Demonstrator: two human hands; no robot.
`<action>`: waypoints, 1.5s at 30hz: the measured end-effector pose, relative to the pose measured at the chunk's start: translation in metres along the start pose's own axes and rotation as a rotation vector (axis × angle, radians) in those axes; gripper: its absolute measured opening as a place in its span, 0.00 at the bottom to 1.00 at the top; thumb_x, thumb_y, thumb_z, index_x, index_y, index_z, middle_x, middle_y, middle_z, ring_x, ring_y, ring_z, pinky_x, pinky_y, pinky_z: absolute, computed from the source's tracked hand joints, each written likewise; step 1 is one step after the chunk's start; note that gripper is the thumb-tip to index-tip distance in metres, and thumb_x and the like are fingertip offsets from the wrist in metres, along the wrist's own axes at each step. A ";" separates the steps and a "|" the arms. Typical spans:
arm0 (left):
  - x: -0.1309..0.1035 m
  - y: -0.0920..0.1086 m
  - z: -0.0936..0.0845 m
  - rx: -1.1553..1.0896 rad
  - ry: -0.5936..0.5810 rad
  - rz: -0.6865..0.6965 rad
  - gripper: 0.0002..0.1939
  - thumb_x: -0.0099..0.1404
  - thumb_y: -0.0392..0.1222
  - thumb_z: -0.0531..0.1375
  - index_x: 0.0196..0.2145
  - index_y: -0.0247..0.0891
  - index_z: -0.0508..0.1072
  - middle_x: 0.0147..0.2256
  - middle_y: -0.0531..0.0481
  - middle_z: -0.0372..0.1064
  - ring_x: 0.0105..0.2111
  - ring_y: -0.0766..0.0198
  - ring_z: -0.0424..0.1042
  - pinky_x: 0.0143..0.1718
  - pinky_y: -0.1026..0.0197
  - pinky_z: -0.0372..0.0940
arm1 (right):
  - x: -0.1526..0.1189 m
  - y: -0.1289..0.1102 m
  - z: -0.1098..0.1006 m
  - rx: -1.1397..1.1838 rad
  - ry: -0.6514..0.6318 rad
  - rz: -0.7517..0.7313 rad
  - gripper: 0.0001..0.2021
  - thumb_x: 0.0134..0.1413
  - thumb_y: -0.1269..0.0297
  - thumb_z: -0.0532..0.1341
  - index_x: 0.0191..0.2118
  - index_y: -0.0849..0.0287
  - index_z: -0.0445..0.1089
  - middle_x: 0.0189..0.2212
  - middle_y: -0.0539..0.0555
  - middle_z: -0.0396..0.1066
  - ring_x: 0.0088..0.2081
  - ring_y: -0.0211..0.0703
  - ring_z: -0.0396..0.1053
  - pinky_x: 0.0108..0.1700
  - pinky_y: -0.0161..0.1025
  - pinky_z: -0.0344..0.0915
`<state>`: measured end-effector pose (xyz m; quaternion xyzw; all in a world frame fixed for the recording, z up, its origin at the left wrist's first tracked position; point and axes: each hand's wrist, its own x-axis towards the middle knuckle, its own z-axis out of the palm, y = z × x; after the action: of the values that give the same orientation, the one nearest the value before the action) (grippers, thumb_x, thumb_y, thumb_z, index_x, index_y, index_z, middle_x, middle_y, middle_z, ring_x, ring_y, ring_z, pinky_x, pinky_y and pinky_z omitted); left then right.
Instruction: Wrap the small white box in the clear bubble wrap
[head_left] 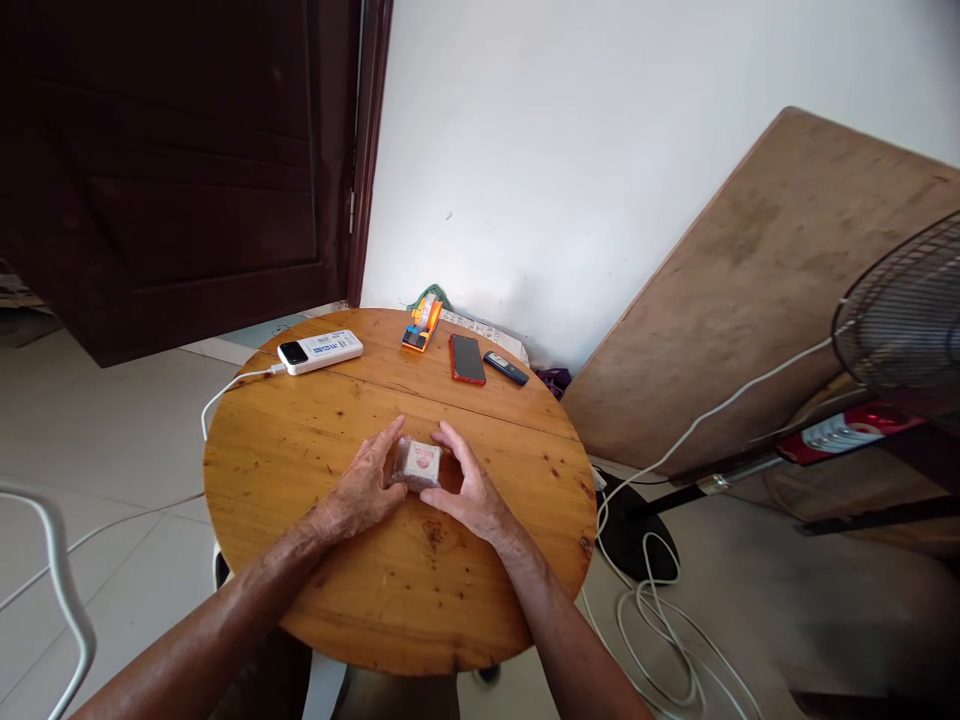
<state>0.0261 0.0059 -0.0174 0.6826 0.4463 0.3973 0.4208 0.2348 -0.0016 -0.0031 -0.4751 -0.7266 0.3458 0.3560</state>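
Head view, and I'm looking down at both forearms reaching in from the bottom edge, angled toward each other over the round wooden table [315,560]. Left hand [367,488] lies palm down, fingers curled loosely round the left side of a small wrapped packet [418,464]; right hand [469,487] mirrors it, fingers bent against the right side. Neither grip is pressed tight, I judge: both cup the packet from either side, so it stays trapped between them, flat on the table near the middle. Wrists rest low on the wood, which steadies the hold.

Further back, things sit out of the hands' way along the far rim: a white power bank [320,351] with its cable trailing off the left edge, an orange tape dispenser [422,323], a red phone [467,358], a dark remote [505,368]. Beyond, a fan [904,320] stands at right, and a wooden board [757,290] leans on the wall.
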 end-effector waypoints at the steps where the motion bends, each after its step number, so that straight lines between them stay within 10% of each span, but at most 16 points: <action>1: 0.000 0.001 0.001 -0.004 0.000 -0.009 0.45 0.54 0.31 0.59 0.68 0.38 0.49 0.60 0.40 0.60 0.61 0.52 0.60 0.64 0.44 0.52 | 0.000 0.000 0.001 -0.002 0.002 0.002 0.46 0.46 0.65 0.69 0.68 0.51 0.47 0.63 0.60 0.59 0.63 0.54 0.59 0.63 0.58 0.55; 45: 0.001 0.003 -0.001 0.046 0.034 0.024 0.41 0.53 0.30 0.60 0.65 0.34 0.57 0.56 0.38 0.67 0.58 0.49 0.64 0.62 0.44 0.57 | 0.002 0.000 0.005 -0.014 0.036 -0.008 0.43 0.45 0.63 0.69 0.67 0.52 0.52 0.58 0.60 0.66 0.59 0.56 0.64 0.62 0.56 0.57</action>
<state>0.0262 0.0062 -0.0144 0.6905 0.4542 0.4035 0.3925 0.2299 -0.0001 -0.0056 -0.4809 -0.7245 0.3306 0.3669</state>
